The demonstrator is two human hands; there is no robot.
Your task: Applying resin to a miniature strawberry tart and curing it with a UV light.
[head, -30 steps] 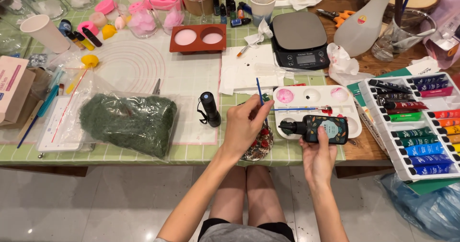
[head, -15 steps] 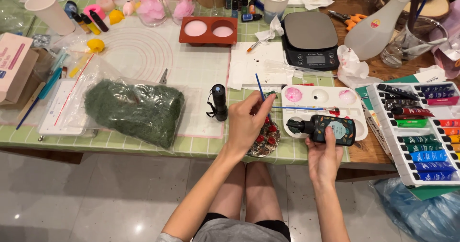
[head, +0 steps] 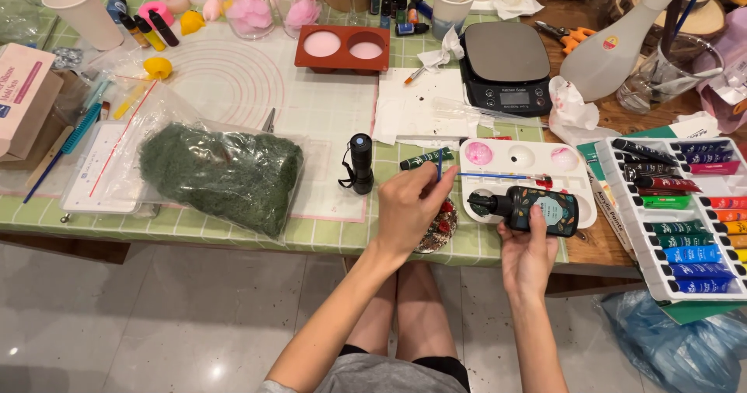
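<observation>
Holding a dark bottle (head: 537,208) sideways over the white palette (head: 529,177), the right hand (head: 527,253) wraps it tight. The left hand (head: 412,206) pinches a thin blue brush (head: 440,162) near a green moss bag (head: 218,171) on the counter (head: 311,229).

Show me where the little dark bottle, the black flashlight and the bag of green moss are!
dark bottle (head: 545,208), head view, on its label, held in the right hand.
black flashlight (head: 360,162), head view, on its barrel.
bag of green moss (head: 222,175), head view, on the moss's middle.
</observation>
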